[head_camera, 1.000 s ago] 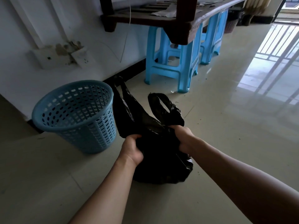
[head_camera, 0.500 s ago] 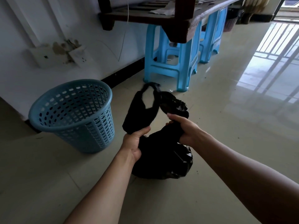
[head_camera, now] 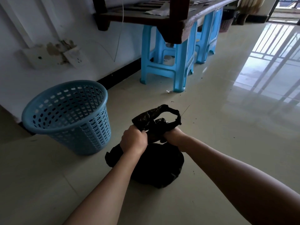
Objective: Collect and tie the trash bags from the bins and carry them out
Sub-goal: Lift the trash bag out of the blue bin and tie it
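Note:
A black trash bag (head_camera: 155,164) sits on the tiled floor in front of me, its body bulging below my hands. My left hand (head_camera: 134,140) grips one bunched handle at the bag's neck. My right hand (head_camera: 172,134) grips the other handle, close beside the left. The two handle loops (head_camera: 159,115) cross and stick up above my fists. A blue perforated plastic bin (head_camera: 68,114) stands to the left of the bag, with no liner in it.
Blue plastic stools (head_camera: 168,62) stand under a dark wooden bench (head_camera: 162,18) along the white wall. Another basket (head_camera: 226,23) sits far back by the wall. Small debris specks lie on the floor; a bright doorway (head_camera: 284,12) opens at the far right.
The loose handles that stood tall and apart have been drawn together and crossed. Both hands have come close to each other at the bag's neck.

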Motion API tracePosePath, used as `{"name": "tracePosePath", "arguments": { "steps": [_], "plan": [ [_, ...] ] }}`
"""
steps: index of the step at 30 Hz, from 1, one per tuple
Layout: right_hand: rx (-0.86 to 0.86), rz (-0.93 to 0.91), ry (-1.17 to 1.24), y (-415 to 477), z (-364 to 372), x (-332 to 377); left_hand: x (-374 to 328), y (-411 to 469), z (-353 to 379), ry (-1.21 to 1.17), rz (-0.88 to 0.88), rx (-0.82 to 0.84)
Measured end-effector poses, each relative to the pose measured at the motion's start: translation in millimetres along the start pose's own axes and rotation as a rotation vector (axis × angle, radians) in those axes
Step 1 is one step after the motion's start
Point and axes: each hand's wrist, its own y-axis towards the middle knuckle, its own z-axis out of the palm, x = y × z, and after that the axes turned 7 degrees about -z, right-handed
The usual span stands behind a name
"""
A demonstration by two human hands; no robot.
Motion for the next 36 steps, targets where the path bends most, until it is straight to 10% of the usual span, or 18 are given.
{"name": "tracePosePath", "arguments": {
  "steps": [7,13,16,20,27,36],
  "plan": [
    [0.496,0.158,0.549,-12,-21,14,15,0,-1,0.491,0.361,-0.038],
    [0.048,0.207,0.647,-1,-11,21,25,-11,17,0.621,0.688,0.047],
    [-0.108,0.282,0.784,5,-12,19,26,-14,17,0.500,0.569,0.129],
    [0.132,0.259,0.935,-2,-27,17,34,0,13,-0.265,0.046,0.495],
    [0.443,0.024,0.300,-17,-31,28,41,13,-8,-1.004,-0.453,0.837],
    [0.021,-0.257,-0.514,-3,-20,26,43,20,-18,-1.031,-0.250,1.192]
  ]
}}
